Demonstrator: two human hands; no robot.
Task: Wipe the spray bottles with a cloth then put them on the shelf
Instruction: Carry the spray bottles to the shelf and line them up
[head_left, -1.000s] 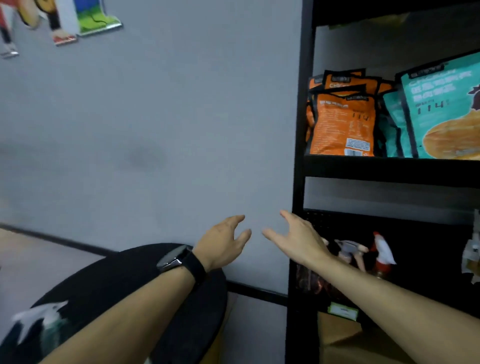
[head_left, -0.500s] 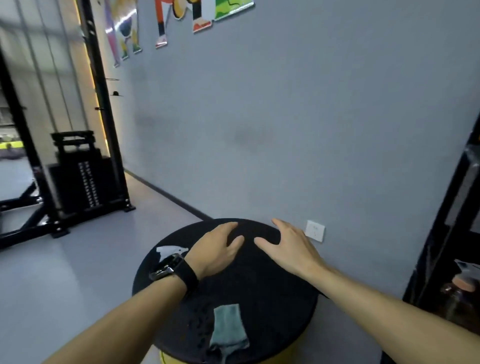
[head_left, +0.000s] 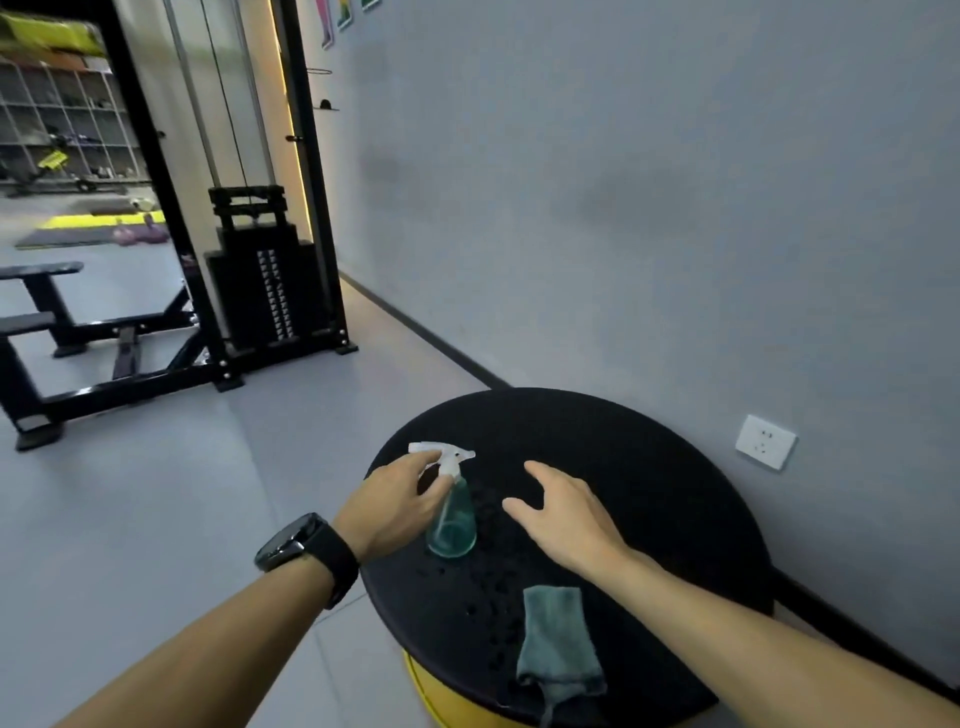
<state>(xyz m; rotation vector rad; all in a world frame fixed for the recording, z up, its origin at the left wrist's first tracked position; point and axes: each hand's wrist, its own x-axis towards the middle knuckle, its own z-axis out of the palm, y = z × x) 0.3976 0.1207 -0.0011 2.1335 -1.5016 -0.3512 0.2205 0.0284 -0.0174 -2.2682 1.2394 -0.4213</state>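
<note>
A clear teal spray bottle (head_left: 453, 519) with a white trigger head stands upright on the left part of the round black tabletop (head_left: 649, 467). My left hand (head_left: 395, 501), a black watch on its wrist, has its thumb and fingers curled round the bottle's neck just under the trigger. To the right of the bottle, my right hand (head_left: 566, 514) is spread flat just over the tabletop, holding nothing. A grey-green cloth (head_left: 558, 639) lies crumpled at the table's near edge, below my right forearm. The shelf is out of view.
The tabletop sits on a yellow base (head_left: 441, 696) against a grey wall with a white socket (head_left: 765, 441). A black weight-stack machine (head_left: 270, 280) and a bench frame (head_left: 62, 332) stand on the grey floor to the left.
My view swung left from the shelf to the table. Both hands came down over the tabletop, and my left hand reached the spray bottle and closed on its neck.
</note>
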